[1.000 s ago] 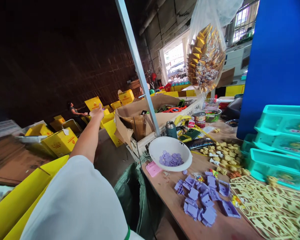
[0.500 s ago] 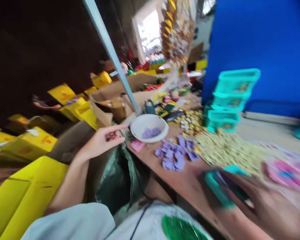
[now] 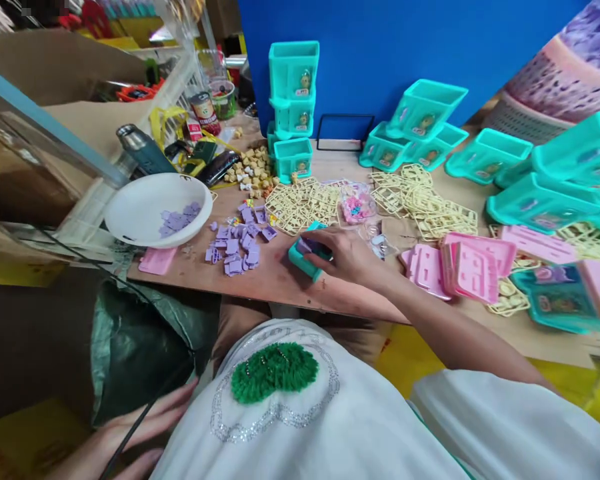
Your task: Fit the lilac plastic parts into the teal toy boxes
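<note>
My right hand (image 3: 347, 253) is closed at a small turquoise plastic box (image 3: 305, 265) near the table's front edge. A purple plastic piece (image 3: 307, 245) shows at the box's opening, by my fingertips; the thumb lies along the near rim. My left hand (image 3: 147, 423) is low at the left, beside my white shirt, fingers stretched out and apart, with a black cable crossing over it. Left of the box lies a loose pile of purple plastic pieces (image 3: 240, 243). More purple pieces sit in a white bowl (image 3: 123, 217) on the table's left corner.
Cream plastic frames (image 3: 300, 203) lie behind the box. Stacked turquoise boxes (image 3: 294, 73) stand against a blue panel (image 3: 360, 53), with others at right. Pink plastic parts (image 3: 473, 270) lie right of my forearm. A thermos (image 3: 145, 150) lies behind the bowl. A dark green sack (image 3: 130, 347) hangs below the table.
The view has swung right and down. My left hand has dropped from beside the bowl to beside my shirt. My right hand remains at the turquoise box, now seen sharply.
</note>
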A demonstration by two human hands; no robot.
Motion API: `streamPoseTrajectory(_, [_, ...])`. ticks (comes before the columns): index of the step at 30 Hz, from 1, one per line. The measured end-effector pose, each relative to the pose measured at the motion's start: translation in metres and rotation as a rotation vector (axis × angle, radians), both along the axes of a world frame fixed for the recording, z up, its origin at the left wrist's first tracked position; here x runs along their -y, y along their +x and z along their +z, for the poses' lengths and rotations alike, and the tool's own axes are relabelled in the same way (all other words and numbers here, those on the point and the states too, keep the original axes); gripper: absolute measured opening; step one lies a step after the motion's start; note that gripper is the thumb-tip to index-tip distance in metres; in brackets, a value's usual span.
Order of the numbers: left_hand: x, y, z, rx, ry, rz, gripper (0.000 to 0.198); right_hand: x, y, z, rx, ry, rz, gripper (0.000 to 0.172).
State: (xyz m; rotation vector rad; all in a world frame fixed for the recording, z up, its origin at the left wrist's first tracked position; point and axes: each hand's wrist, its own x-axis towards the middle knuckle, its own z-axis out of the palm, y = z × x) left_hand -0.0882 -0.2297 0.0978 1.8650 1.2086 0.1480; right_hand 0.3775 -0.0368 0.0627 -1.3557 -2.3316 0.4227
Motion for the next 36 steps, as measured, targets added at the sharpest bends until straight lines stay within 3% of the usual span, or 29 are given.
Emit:
streamPoseTrajectory(2, [-0.011, 0.015, -0.026, 0.027, -0.144, -0.037, 0.054, -0.002, 0.003, 0.001, 0.005, -0.010, 0.032, 0.035])
streamPoseTrajectory(5, [-0.038, 0.055, -0.063, 0.226, -0.124, 0.077, 0.047, -0.007, 0.003, 0.005, 0.027, -0.056, 0.044, 0.037])
streamPoseTrajectory(9, [-0.081, 0.135, -0.092, 0.461, 0.046, 0.109, 0.038, -0.002, -0.009, 0.007, 0.091, -0.092, -0.108, 0.032])
streamPoseTrajectory(11, [-0.103, 0.177, -0.099, 0.525, 0.264, 0.186, 0.041, 0.004, -0.017, 0.006, 0.091, -0.100, -0.201, 0.032])
streamPoseTrajectory(14, [-0.136, 0.231, -0.111, 0.475, 0.536, 0.231, 0.091, 0.011, -0.020, 0.004, 0.052, -0.097, -0.225, 0.034])
streamPoseTrajectory(17, [-0.165, 0.262, -0.126, 0.509, 0.528, 0.225, 0.103, 0.009, -0.012, 0.005, 0.025, 0.002, -0.129, 0.038])
streamPoseTrajectory(21, [-0.193, 0.260, -0.131, 0.561, 0.476, 0.149, 0.093, -0.001, 0.003, 0.004, -0.095, 0.103, 0.030, 0.045])
streamPoseTrajectory(26, [-0.224, 0.226, -0.117, 0.602, 0.387, -0.152, 0.092, -0.012, 0.010, -0.001, -0.217, 0.081, 0.280, 0.033])
streamPoseTrajectory(28, [-0.230, 0.221, -0.115, 0.616, 0.341, -0.209, 0.088, -0.014, 0.008, -0.002, -0.236, 0.077, 0.334, 0.031])
streamPoseTrajectory(33, [-0.218, 0.233, -0.121, 0.766, 0.230, -0.028, 0.099, -0.016, 0.005, -0.001, -0.311, 0.061, 0.389, 0.028])
streamPoseTrajectory(36, [-0.210, 0.238, -0.124, 0.844, 0.125, 0.058, 0.092, -0.017, 0.010, 0.001, -0.307, -0.007, 0.402, 0.032])
